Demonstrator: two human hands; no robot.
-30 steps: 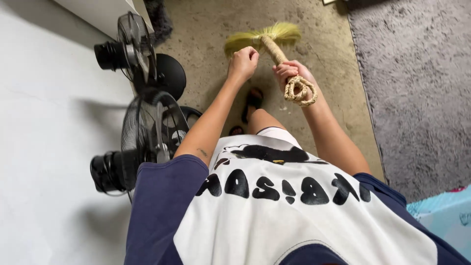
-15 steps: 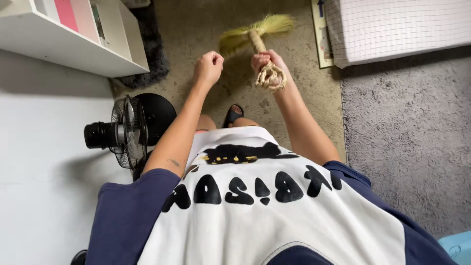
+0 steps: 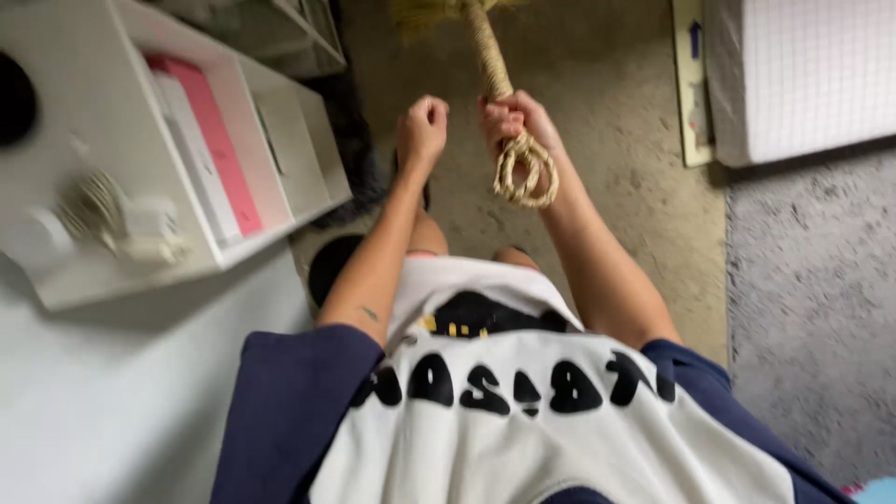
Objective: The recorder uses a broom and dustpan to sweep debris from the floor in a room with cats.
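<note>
Right hand [image 3: 516,119] grips broom [image 3: 489,58] handle; left hand [image 3: 423,131] fisted beside it.

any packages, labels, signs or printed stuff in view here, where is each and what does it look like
Pink flat book or folder: stands on edge in the white shelf unit at left, beside a white one.
Long narrow board: lies on the floor at upper right beside the white grid-patterned bedding; yellowish with a small blue mark.
Shirt print: bold black lettering on the white front of the person's shirt, bottom centre.
No screens show.
</note>
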